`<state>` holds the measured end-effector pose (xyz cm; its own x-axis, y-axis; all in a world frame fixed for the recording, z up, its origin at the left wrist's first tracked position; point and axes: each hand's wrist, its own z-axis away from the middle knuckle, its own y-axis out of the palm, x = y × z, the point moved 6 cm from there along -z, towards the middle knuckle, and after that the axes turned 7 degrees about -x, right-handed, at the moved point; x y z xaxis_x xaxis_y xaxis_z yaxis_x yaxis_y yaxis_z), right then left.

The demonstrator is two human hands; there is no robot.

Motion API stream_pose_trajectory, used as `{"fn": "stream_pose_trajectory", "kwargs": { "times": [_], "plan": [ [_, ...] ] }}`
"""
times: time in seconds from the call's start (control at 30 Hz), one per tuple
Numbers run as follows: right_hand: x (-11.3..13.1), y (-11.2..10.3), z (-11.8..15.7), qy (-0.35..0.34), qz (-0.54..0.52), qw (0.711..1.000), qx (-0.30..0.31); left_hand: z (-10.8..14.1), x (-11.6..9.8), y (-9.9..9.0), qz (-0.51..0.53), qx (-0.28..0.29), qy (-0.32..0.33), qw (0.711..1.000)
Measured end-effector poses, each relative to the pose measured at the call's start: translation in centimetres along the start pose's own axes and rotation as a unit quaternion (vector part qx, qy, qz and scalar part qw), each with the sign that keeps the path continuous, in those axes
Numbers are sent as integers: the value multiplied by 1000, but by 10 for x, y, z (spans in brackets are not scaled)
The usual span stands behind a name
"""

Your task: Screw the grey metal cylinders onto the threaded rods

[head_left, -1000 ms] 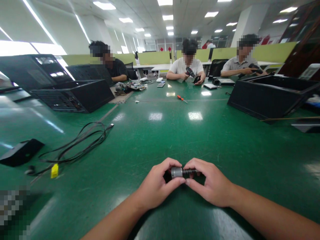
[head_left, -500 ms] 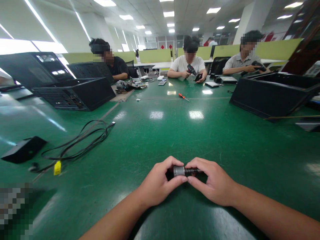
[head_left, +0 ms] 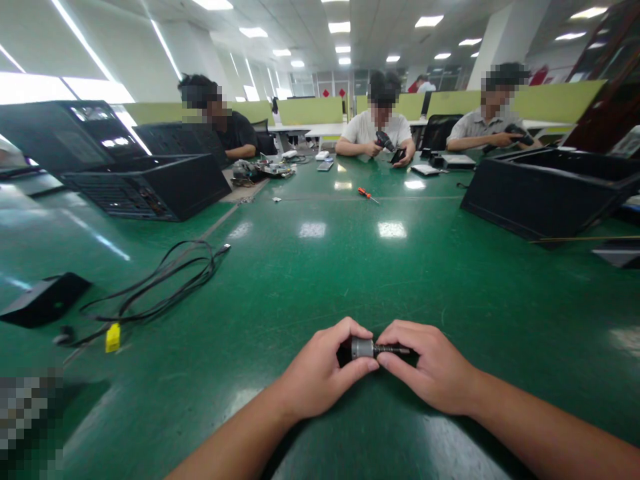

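A small grey metal cylinder [head_left: 362,348] with a thin dark shaft [head_left: 393,349] lies level between my two hands, low in the middle of the view. My left hand [head_left: 325,367] has its thumb and fingers closed round the grey cylinder end. On the shaft side, my right hand [head_left: 435,367] pinches the part near where cylinder and shaft meet. The shaft's tip points right, into the hollow of my right hand. Thumbs and fingertips of both hands nearly touch. Below them is the green table [head_left: 320,280].
Black computer cases [head_left: 150,187] stand at the left, another case [head_left: 545,193] at the right. Black cable [head_left: 165,287] and a black box [head_left: 47,299] lie left. An orange screwdriver [head_left: 367,194] lies further back. Three people sit across the table, two holding drills.
Both hands and the metal part sit slightly lower and further right in view. More of the shaft shows between the right thumb and fingers.
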<state>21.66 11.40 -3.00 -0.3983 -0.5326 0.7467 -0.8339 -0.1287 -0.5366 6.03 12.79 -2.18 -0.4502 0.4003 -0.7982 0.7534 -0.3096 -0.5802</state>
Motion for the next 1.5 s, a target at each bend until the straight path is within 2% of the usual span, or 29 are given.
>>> {"fn": "stream_pose_trajectory", "kwargs": {
  "times": [0.63, 1.5],
  "plan": [
    [2, -4, 1, -11, 10, 1000, -7, 1, 2, 2, 6, -2, 23, 1000],
    [2, -7, 0, -12, 4, 1000, -28, 2, 3, -1, 7, -24, 16, 1000]
  ]
}}
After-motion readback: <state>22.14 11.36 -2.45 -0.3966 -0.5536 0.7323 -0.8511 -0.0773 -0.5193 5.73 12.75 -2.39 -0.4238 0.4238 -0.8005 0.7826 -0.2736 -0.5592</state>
